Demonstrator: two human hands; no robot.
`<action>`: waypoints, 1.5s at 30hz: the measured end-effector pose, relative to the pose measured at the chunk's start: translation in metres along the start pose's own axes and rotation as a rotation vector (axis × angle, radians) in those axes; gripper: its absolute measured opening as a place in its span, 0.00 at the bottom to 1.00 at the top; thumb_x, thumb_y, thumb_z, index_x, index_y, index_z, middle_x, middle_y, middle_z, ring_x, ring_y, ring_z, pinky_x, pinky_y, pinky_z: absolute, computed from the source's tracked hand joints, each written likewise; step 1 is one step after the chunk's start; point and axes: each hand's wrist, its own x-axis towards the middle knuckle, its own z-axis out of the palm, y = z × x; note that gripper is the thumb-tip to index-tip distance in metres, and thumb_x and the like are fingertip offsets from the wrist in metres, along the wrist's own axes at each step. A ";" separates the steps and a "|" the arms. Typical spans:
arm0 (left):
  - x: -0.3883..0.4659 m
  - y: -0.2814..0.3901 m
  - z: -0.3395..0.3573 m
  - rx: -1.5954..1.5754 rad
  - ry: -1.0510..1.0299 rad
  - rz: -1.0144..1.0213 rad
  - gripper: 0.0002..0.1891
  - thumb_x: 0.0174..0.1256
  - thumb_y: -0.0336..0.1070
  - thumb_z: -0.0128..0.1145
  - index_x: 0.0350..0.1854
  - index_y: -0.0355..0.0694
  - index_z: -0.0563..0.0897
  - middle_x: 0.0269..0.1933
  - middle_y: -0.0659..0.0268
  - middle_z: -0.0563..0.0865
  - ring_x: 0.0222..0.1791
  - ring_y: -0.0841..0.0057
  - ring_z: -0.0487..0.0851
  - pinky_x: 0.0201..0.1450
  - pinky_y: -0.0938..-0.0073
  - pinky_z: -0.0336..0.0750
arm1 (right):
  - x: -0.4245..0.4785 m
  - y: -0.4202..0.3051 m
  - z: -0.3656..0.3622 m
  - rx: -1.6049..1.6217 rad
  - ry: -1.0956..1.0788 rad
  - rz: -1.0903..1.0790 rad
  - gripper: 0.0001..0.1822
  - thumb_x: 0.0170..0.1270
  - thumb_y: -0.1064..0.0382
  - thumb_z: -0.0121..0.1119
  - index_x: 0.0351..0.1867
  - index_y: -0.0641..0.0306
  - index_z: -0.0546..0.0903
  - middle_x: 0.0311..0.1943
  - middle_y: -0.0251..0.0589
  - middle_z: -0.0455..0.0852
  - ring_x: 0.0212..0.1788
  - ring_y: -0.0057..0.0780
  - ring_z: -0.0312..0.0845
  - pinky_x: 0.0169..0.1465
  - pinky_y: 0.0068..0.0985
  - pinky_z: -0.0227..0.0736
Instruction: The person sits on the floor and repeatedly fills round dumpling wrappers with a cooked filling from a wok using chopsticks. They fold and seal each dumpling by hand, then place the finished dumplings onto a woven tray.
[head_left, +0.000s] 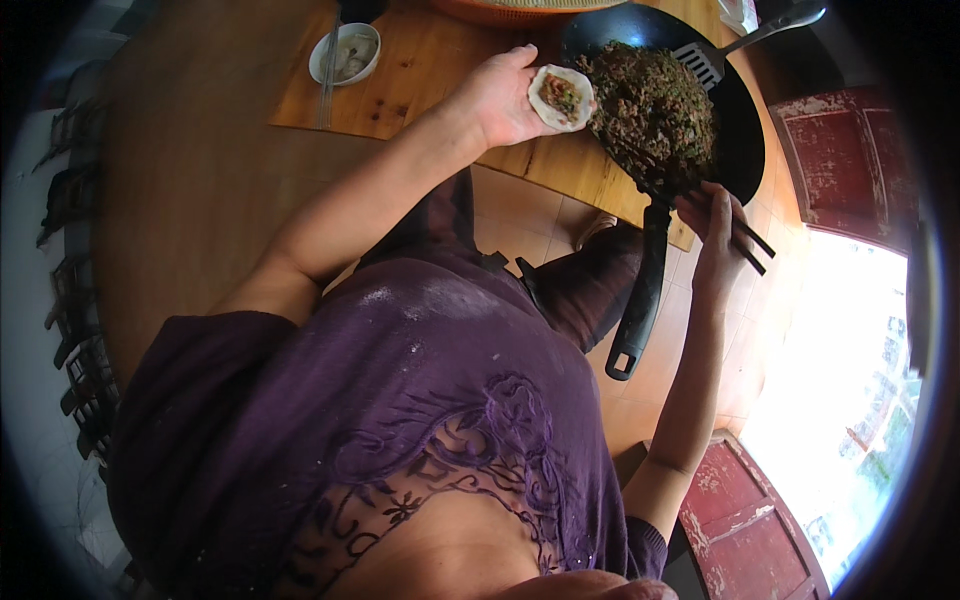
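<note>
On the fingers of my left hand (501, 97), palm up, rests a round dumpling wrapper (561, 122) with a small mound of filling (559, 93) in its middle. The wrapper is flat and unfolded, close to the rim of a black wok (742, 150). A large heap of chopped meat-and-greens filling (649, 112) lies in the wok. My right hand (718, 217) grips a pair of dark chopsticks (754, 246) near the wok's lower right rim. Their far ends are hidden by the hand and the wok. A slotted metal spatula (701, 64) leans in the wok.
The wok's black handle (639, 300) juts past the edge of the wooden table (420, 90) towards me. A white bowl (346, 54) with pale food and liquid stands at the left, thin sticks across it. An orange basket (495, 13) sits at the back. Red doors (840, 161) flank a bright doorway.
</note>
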 end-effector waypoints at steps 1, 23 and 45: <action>0.000 0.001 -0.001 0.014 -0.008 0.009 0.30 0.70 0.50 0.26 0.59 0.23 0.59 0.58 0.40 0.67 0.58 0.48 0.68 0.63 0.51 0.59 | -0.001 -0.001 0.002 -0.013 0.000 -0.001 0.15 0.67 0.60 0.46 0.41 0.74 0.75 0.34 0.49 0.81 0.34 0.33 0.83 0.41 0.23 0.79; -0.001 -0.004 0.002 0.002 -0.025 -0.005 0.28 0.71 0.50 0.26 0.57 0.27 0.63 0.54 0.47 0.73 0.54 0.51 0.72 0.59 0.45 0.63 | -0.002 -0.001 -0.029 0.810 0.041 0.349 0.15 0.67 0.61 0.47 0.42 0.74 0.75 0.34 0.49 0.81 0.37 0.34 0.81 0.42 0.21 0.80; 0.001 -0.007 0.037 -0.058 -0.144 -0.024 0.31 0.71 0.49 0.22 0.60 0.19 0.52 0.59 0.35 0.63 0.59 0.45 0.66 0.62 0.52 0.62 | -0.060 -0.072 0.031 -0.773 -0.256 -1.036 0.14 0.45 0.71 0.65 0.37 0.64 0.81 0.33 0.43 0.82 0.32 0.31 0.82 0.33 0.22 0.77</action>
